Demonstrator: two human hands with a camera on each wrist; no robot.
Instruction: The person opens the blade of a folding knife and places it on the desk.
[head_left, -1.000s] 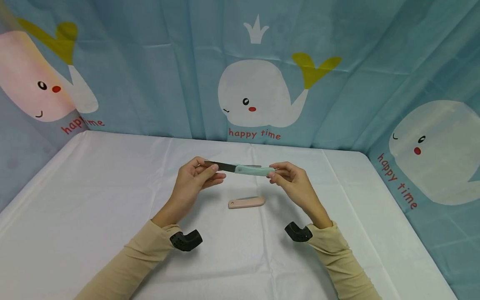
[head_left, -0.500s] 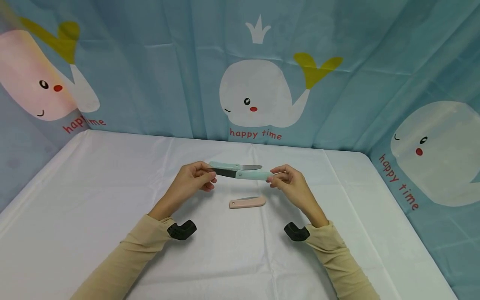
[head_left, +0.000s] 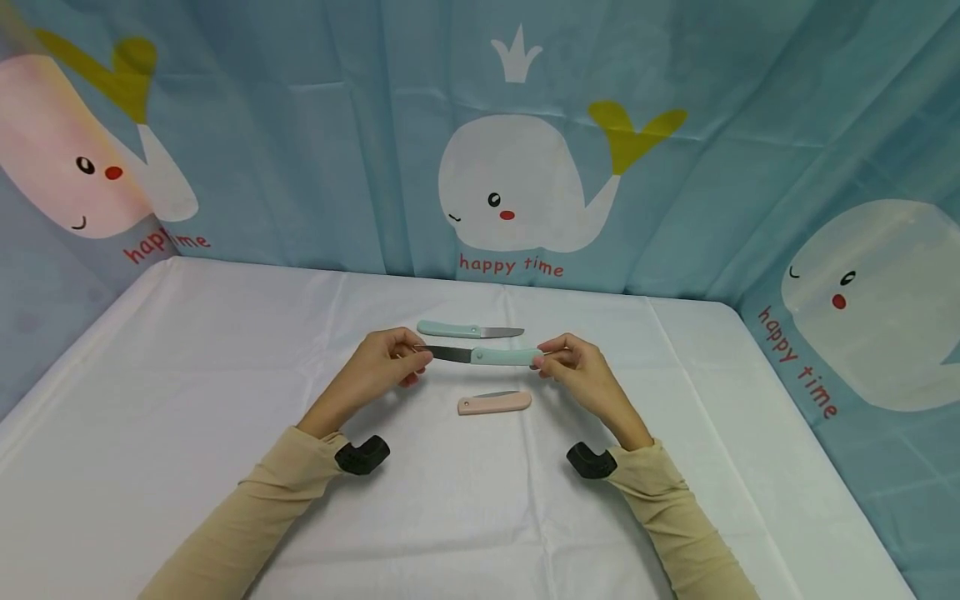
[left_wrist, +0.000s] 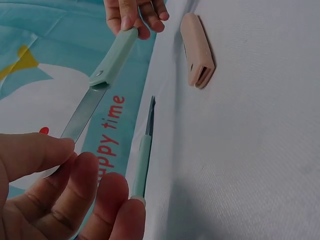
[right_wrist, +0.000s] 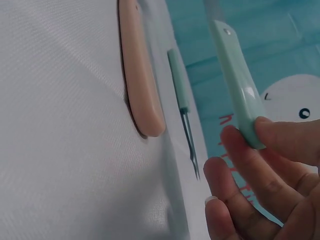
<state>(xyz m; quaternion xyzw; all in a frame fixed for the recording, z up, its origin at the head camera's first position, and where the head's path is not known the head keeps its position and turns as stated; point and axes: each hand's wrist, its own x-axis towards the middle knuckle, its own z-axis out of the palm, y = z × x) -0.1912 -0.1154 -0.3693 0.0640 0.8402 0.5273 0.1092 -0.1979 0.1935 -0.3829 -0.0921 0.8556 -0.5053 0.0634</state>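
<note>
A mint-green folding knife, its blade out, is held level above the table between both hands. My left hand pinches the blade near its tip between thumb and fingers. At the other end, my right hand pinches the butt of the green handle, as the right wrist view also shows. Behind it on the table lies a second mint-green folding knife, blade out and pointing right. A pink folding knife rests nearer the front, its blade folded into the handle with an edge showing.
White cloth covers the table. A light blue curtain printed with whales and red lettering stands along the back and both sides. Black wrist mounts sit at the sleeve cuffs.
The held knife has come lower and toward the front, uncovering the second green knife behind it. My left hand has shifted slightly left and down. The pink knife stays put.
</note>
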